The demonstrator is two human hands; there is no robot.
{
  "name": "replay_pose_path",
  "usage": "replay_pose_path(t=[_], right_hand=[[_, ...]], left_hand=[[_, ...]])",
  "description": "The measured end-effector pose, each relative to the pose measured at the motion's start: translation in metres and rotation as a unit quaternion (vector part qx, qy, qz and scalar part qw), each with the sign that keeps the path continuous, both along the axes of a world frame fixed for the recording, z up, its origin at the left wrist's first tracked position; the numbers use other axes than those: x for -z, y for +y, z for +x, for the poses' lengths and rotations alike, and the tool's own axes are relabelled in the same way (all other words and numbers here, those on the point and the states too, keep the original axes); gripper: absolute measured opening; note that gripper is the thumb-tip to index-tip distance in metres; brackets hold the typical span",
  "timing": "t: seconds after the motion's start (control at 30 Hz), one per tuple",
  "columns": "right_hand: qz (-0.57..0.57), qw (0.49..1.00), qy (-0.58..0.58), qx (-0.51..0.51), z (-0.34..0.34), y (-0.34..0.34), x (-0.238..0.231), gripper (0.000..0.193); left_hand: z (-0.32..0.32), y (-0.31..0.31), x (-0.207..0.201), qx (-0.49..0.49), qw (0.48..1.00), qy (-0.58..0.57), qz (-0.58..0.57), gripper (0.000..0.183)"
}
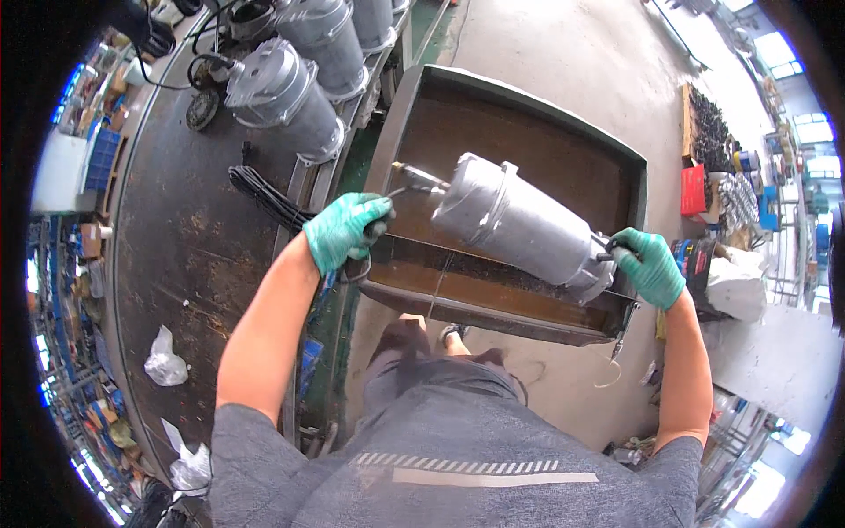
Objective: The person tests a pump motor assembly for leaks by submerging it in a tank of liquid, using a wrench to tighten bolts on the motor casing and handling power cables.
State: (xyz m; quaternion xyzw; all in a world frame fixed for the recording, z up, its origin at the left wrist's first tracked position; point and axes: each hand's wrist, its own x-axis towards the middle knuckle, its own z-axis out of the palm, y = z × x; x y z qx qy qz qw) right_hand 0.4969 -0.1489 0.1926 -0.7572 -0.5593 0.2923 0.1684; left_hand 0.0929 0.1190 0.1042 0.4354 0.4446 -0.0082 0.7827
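Your right hand (650, 267) grips the end fitting (602, 256) of the grey finned metal cylinder (519, 220), tilted above the open metal tank (398, 119); your left hand (345, 232) closes round a thin dark hose (399, 191); best steady the weight, avoid tugging.

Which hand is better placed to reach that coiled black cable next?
Probably the left hand: it's near the black cable; the right hand is farther, gripping the metal cylinder by one end.

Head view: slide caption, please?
Right hand grips one end of a grey metal cylinder over an open tray; left hand by the other.
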Motion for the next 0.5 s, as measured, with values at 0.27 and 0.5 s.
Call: replay_pose_path(t=[0.27, 0.5], right_hand=[[-0.078, 0.996, -0.052, -0.006, 0.029, 0.040, 0.065, 0.017], [-0.151, 0.986, -0.066, 0.022, 0.040, 0.062, 0.089, 0.020]], left_hand=[[0.030, 0.037, 0.081, 0.183, 0.849, 0.069, 0.492, 0.035], [0.052, 0.003, 0.099, 0.126, 0.766, 0.180, 0.604, 0.027]])
